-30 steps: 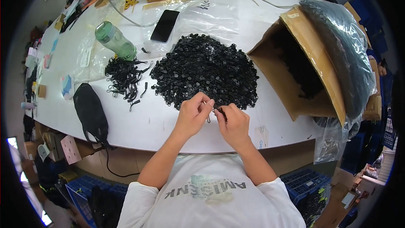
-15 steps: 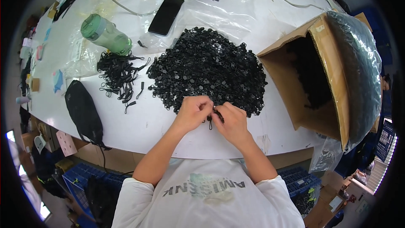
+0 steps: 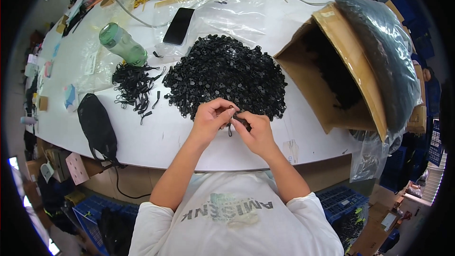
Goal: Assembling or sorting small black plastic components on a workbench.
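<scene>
Both hands pinching one small black plastic zipper-pull piece (image 3: 231, 126) together, left hand (image 3: 209, 120) and right hand (image 3: 256, 130) touching, right at the 6 o'clock edge of the big heap of black plastic pieces (image 3: 227, 75) on the white table (image 3: 156, 137).

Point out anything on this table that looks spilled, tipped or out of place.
The green bottle lies on its side rather than upright. The cardboard box is tipped over, its open mouth facing the big pile of black parts. A few loose black pieces have strayed from the smaller heap. Nothing looks broken.
</scene>
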The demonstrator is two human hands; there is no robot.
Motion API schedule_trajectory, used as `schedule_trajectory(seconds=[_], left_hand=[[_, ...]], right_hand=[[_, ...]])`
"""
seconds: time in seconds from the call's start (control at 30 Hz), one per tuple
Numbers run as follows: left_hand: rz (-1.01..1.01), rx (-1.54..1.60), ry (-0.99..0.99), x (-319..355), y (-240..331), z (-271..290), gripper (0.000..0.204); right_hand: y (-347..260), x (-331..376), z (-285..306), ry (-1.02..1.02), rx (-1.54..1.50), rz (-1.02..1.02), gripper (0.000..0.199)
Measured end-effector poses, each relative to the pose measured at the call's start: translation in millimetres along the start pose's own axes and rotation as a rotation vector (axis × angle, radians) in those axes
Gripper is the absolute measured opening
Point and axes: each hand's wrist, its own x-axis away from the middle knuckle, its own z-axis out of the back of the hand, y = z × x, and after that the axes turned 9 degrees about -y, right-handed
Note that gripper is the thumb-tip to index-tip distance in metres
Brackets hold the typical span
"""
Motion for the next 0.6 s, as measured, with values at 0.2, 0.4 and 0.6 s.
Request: schedule_trajectory(seconds=[0.2, 0.4, 0.6], left_hand=[[-0.184, -0.328, 0.093, 18.3, -2.9, -12.0, 0.005], [-0.547, -1.144, -0.11, 31.0, 5.1, -0.2, 0.018], [-0.441, -0.954, -0.096, 29.9, -8.4, 2.4, 0.017]], right_hand=[[-16.7, 20.9, -4.7, 0.08, -0.059, 0.002, 0.01], [-13.8, 31.8, -7.6, 0.008, 0.21, 0.04, 0.009], [-5.4, 27.4, -5.6, -0.157, 0.292, -0.093, 0.012]])
